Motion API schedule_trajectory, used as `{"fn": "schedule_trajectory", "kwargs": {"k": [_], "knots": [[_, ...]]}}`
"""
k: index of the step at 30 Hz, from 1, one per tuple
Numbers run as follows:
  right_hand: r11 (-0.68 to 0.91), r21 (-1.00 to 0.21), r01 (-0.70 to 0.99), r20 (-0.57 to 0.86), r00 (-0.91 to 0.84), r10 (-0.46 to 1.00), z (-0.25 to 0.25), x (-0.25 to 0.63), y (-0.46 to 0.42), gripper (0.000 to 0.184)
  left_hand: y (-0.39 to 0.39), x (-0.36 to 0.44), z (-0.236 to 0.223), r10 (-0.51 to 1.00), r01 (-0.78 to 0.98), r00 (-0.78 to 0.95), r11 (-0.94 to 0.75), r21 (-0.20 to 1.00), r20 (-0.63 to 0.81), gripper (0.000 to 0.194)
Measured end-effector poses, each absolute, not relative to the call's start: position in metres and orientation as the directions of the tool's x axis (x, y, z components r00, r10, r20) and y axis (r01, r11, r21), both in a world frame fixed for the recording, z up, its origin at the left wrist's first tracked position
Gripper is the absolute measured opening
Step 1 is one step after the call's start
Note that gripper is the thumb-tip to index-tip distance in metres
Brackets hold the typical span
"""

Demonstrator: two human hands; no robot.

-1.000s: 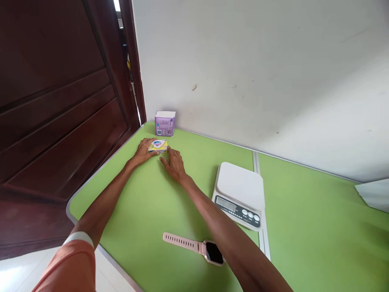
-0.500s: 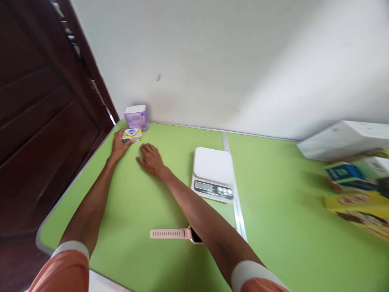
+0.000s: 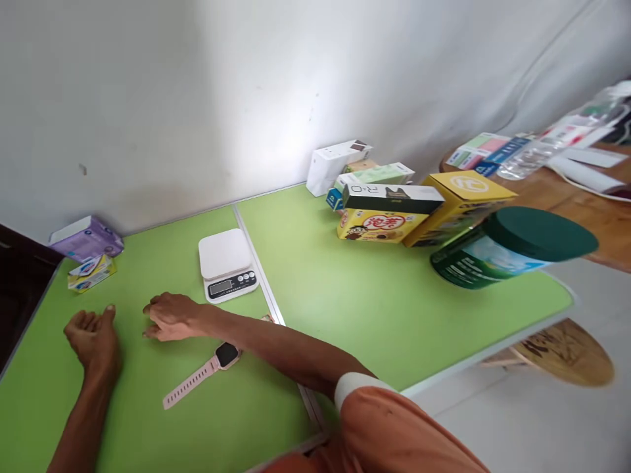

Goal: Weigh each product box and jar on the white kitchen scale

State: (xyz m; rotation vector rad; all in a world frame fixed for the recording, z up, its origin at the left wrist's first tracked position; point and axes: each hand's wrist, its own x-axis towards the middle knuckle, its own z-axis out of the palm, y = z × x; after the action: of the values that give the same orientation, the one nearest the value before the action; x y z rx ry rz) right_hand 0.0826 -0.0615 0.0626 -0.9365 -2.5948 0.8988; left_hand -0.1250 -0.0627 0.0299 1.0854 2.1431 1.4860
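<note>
Our left hand (image 3: 96, 338) has let go of the yellow box (image 3: 92, 272), now free near the table (image 3: 315, 289)'s far left corner; our fingers there curl loosely. Our right hand (image 3: 172, 316), half-spread, seems empty.

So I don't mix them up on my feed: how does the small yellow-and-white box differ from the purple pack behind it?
Colour: the small box is yellow and white, while the purple pack has a paler top.
Size: the small box is lower and smaller than the purple pack.
Place: the purple pack is nearer the wall; the small box is nearer the left hand.
Shared: both rest on the green table, held by neither hand.
</note>
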Motion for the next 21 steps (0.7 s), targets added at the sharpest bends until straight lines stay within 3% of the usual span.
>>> {"fn": "schedule_trajectory", "kwargs": {"k": [3,6,9,11,15,19,21], "knots": [[0.627,-0.64,0.443,0.243,-0.658,0.713,0.066,0.142,-0.094,0.022,-0.09,-0.069,0.04,0.863,0.455,-0.451,0.004,0.89,0.227,0.049],[0.526,-0.678,0.513,0.314,-0.445,0.839,0.063,0.208,-0.122,0.023,-0.104,0.007,0.054,0.967,0.427,-0.087,-0.18,0.886,0.239,0.039],[0.39,-0.73,0.561,0.384,-0.135,0.913,0.05,0.275,-0.145,0.024,-0.108,0.094,0.064,0.948,0.305,0.257,-0.264,0.915,0.188,0.025],[0.308,-0.755,0.579,0.455,0.124,0.882,0.038,0.319,-0.159,0.027,-0.104,0.152,0.065,0.89,0.225,0.41,-0.313,0.923,0.202,0.025],[0.109,-0.725,0.68,0.57,0.503,0.649,0.026,0.408,-0.18,0.036,-0.074,0.253,0.065,0.787,0.205,0.574,-0.406,0.891,0.226,0.05],[-0.04,-0.647,0.762,0.653,0.58,0.487,0.035,0.478,-0.179,0.052,-0.024,0.329,0.081,0.721,0.269,0.633,-0.546,0.793,0.281,0.095],[-0.092,-0.624,0.776,0.666,0.589,0.459,0.04,0.498,-0.172,0.058,-0.002,0.356,0.093,0.657,0.266,0.689,-0.623,0.736,0.307,0.105]]}}
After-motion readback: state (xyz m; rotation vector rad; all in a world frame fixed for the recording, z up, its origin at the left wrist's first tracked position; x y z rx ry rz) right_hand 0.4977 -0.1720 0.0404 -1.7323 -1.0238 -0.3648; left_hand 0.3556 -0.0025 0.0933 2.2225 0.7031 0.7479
